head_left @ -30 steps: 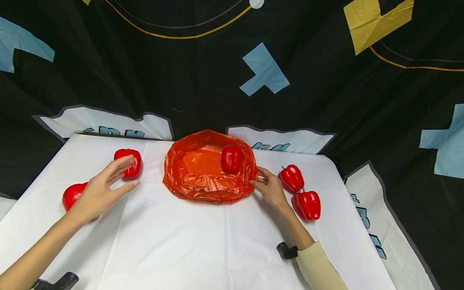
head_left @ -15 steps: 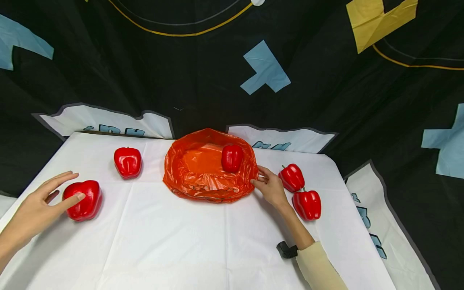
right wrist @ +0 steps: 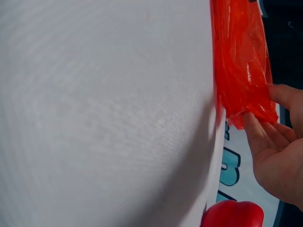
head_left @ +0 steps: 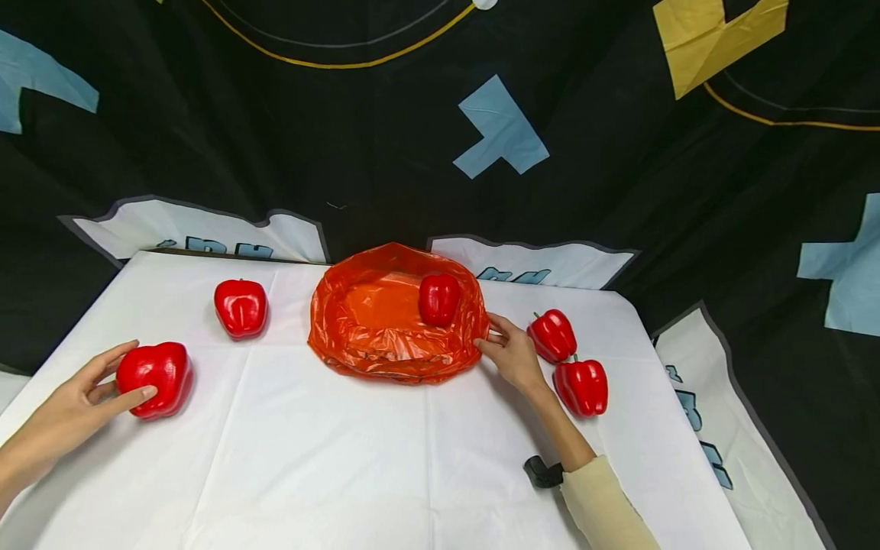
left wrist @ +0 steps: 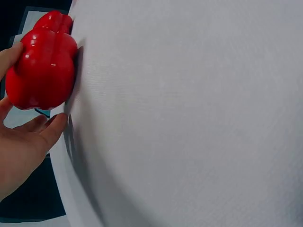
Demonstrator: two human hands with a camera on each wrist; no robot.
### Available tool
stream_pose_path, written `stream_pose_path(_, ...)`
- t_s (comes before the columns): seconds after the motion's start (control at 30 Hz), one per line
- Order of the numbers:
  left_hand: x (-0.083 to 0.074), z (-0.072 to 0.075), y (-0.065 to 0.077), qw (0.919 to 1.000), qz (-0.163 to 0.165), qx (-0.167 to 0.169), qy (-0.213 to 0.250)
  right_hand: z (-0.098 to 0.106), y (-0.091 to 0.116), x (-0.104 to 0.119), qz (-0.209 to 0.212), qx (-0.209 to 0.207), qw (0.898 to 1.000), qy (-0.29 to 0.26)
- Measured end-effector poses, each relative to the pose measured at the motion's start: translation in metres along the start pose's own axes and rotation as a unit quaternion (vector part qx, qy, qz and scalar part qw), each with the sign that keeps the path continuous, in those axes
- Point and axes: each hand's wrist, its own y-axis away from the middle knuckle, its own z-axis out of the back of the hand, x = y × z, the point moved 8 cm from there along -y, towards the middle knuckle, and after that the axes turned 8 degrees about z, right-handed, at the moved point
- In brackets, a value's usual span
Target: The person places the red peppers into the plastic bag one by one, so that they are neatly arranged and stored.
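Observation:
My left hand is at a red bell pepper at the table's left. Its thumb lies across the near side and the fingers reach round the far left side. From the left wrist view, the thumb overlaps that bell pepper, with other fingers just below it. An orange-red plastic bag stands wide at the back centre, holding one red bell pepper. My right hand pinches the bag's right edge; the right wrist view shows thumb and fingers on the crumpled plastic.
Another red bell pepper sits farther back on the left. Two more, one behind and one in front, lie to the right of my right hand. A black cloth hangs behind the white-covered table.
My left hand has moved left and toward me, from near the rear left bell pepper to the front left one, and its fingers have closed in around it. The right hand stays on the bag.

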Motion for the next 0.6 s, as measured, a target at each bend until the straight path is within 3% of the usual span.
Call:
stream_pose_path(0.37, 0.008, -0.002, -0.004, 0.9993, 0.002, 0.009, 0.037, 0.000, 0.001, -0.001, -0.017, 0.004, 1.000, 0.008)
stream_pose_path(0.6, -0.015, 0.000, 0.003, 0.9991, -0.020, -0.006, 0.037, -0.001, 0.001, -0.001, -0.014, 0.002, 1.000, 0.007)
